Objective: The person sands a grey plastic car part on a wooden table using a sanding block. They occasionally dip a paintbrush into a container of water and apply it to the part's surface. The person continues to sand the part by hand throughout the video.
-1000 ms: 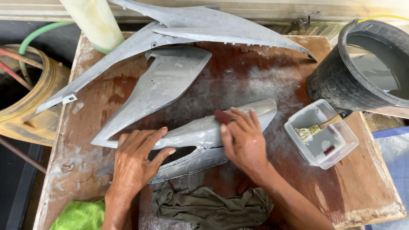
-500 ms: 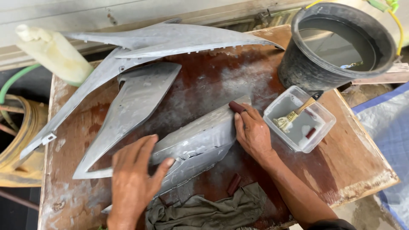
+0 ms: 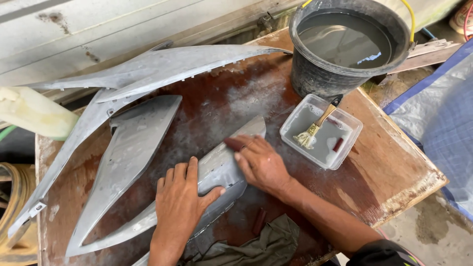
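While we press the grey panel (image 3: 224, 170) flat on the wet bench (image 3: 394, 172), we're mid-sanding: our right hand (image 3: 261, 165) rubs a small dark red sanding block (image 3: 234, 144) over the panel's upper face, near its far tip. Right grip is pinching the block, fingers laid over it and thumb tucked alongside, so only the block's far end shows. Wrist sits low, forearm coming in from the lower right across the bench edge.

Our left hand (image 3: 180, 204) lies palm down on the panel's near half, fingers spread and pointing away from us, thumb hooked out to the right over the lower rim. It holds nothing, just pins the part.

Our judgement: next move wants steady downward pressure w/ the left so the panel doesn't skate on the slurry, and even strokes w/ the right along the curve.

Nearby: clear tub (image 3: 295, 118) w/ a brush (image 3: 313, 129) in cloudy water just right of the hand, black bucket (image 3: 315, 74) beyond it, rag (image 3: 266, 244) at the near edge.
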